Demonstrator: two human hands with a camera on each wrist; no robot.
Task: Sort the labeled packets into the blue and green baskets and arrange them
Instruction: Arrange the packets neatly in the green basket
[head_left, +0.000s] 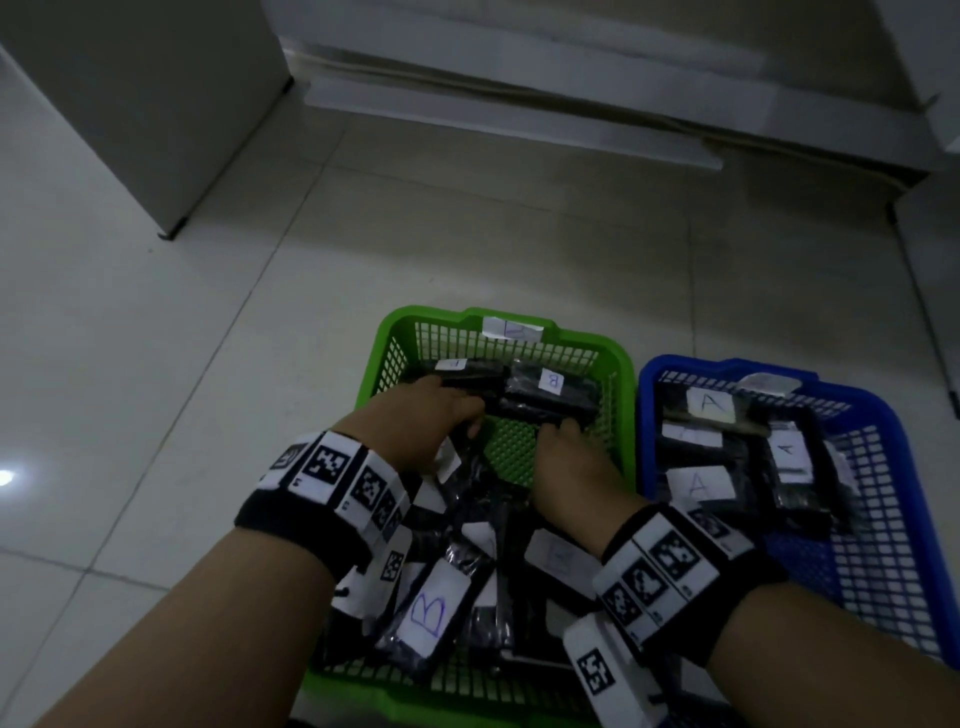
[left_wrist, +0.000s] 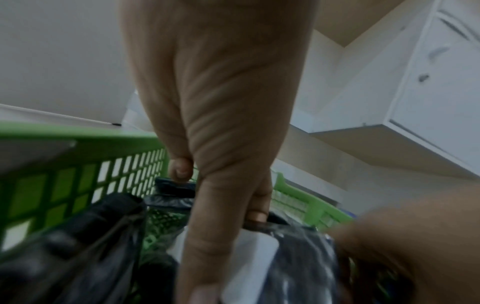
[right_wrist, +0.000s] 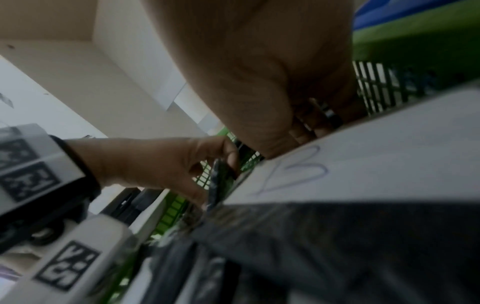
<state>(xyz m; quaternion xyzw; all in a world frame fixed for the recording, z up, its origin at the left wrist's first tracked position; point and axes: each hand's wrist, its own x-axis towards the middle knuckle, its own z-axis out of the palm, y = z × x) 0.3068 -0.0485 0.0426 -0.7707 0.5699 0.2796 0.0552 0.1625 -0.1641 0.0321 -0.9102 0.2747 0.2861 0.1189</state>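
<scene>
Both hands are inside the green basket (head_left: 415, 318), which holds several black packets with white B labels. My left hand (head_left: 467, 422) curls its fingers round the near left end of a black packet stack (head_left: 550, 397) at the far side. In the right wrist view, the left hand (right_wrist: 218, 164) pinches a packet edge. My right hand (head_left: 562, 428) curls its fingers at the near right edge of the same stack. More B packets (head_left: 431, 613) lie jumbled under my wrists. The blue basket (head_left: 644, 415) to the right holds A packets (head_left: 710, 405).
The baskets sit side by side on a pale tiled floor (head_left: 208, 364). White cabinets (head_left: 130, 104) stand at the far left and along the back. Bare green mesh (head_left: 511, 447) shows between my hands.
</scene>
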